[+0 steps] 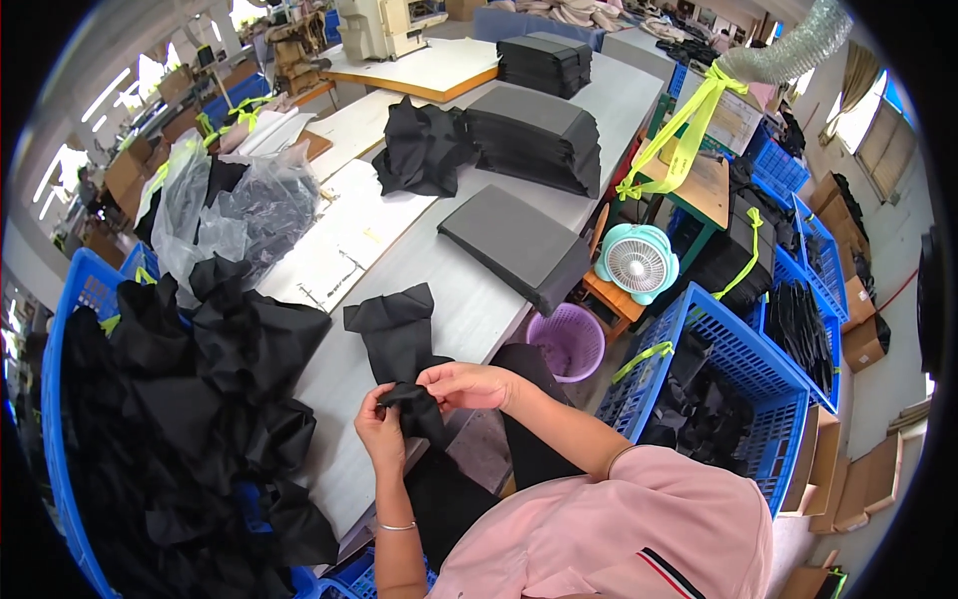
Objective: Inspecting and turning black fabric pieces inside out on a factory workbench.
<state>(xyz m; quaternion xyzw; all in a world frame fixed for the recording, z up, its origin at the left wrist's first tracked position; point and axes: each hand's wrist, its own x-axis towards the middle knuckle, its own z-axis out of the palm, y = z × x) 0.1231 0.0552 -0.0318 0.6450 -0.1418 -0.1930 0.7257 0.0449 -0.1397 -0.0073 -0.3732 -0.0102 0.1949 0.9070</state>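
Between my two hands is a piece of black fabric (399, 339), its far end lying on the grey table and its near end bunched up at the table's front edge. My left hand (381, 424) pinches the fold from the left. From the right, my right hand (461, 385) grips the same fold, fingers bent and close to the left ones. Beyond them on the table lies a stack of flat black panels (519, 245). A taller black stack (534, 135) stands behind it, with a crumpled black cloth piece (423, 150) at its left.
At my left, a blue crate (62, 439) overflows with black fabric; clear plastic bags (239, 215) lie behind it. To my right are a purple basket (567, 344), a teal fan (637, 263) and a blue crate (773, 419) of black pieces. A sewing machine (384, 30) stands far off.
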